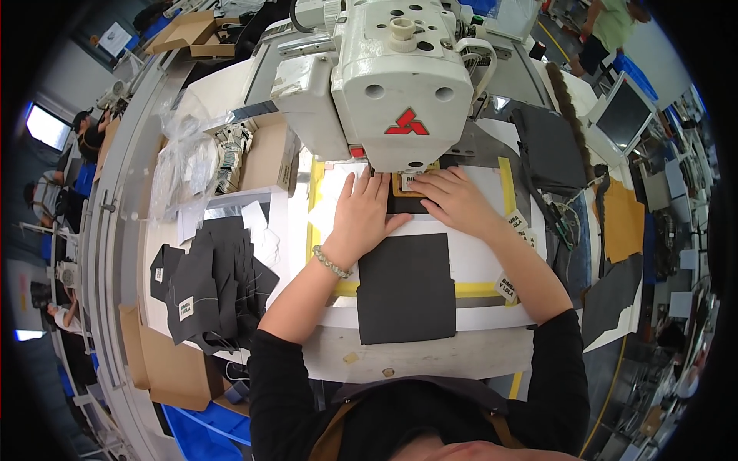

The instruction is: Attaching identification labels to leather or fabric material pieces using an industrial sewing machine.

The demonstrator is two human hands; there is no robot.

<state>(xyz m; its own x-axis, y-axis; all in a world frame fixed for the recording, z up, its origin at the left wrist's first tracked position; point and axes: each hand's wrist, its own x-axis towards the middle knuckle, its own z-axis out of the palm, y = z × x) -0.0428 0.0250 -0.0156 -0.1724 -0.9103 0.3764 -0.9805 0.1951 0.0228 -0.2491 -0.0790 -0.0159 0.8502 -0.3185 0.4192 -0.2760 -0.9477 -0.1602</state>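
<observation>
Under the head of a white sewing machine [396, 100], my left hand [361, 215] lies open with its fingertips on a dark piece of material [402, 206], left of a small tan frame. My right hand [453, 200] is open too, fingers resting on that frame [407, 191] and the pale label [408, 181] in it, partly covering both. The needle area is hidden by the machine head. A dark square panel [406, 288] lies just below my hands on the white board, across its yellow tape [480, 289].
Dark cut pieces with pale labels [215, 276] are piled left, below a cardboard box of labels [261, 154]. Loose labels [507, 286] lie right. Dark fabric [550, 146], tools [565, 230], tan material [623, 219] and a monitor [621, 115] line the right. Several other people work around.
</observation>
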